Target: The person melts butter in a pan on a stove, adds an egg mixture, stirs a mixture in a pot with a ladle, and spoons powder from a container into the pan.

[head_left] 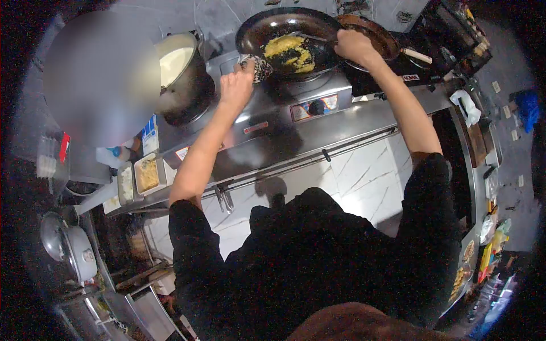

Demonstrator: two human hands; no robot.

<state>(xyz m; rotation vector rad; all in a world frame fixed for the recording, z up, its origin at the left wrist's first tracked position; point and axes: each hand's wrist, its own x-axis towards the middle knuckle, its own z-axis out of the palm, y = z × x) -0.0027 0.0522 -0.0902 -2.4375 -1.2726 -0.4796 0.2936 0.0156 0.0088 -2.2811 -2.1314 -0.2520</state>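
A large dark wok [253, 38] sits on the stove, with broken-up yellow food that looks like scrambled egg [284, 44] inside. At the wok's near left edge, my left hand [238, 85] is closed on a black-and-white patterned cloth [261, 69], which is bunched against the rim. Above the wok's right side, my right hand [355, 46] is closed with the fingers pointing toward the food. What it grips is mostly hidden by the hand, and I cannot make out its kind.
Right of the wok is a brown pan [380, 31] with a pale handle [417, 55]. A tall pot [185, 94] with pale contents stands at left. Nearer are a container of yellowish crumbly food [148, 174] and a stove knob [316, 107]. A metal rail [284, 165] runs along the counter front.
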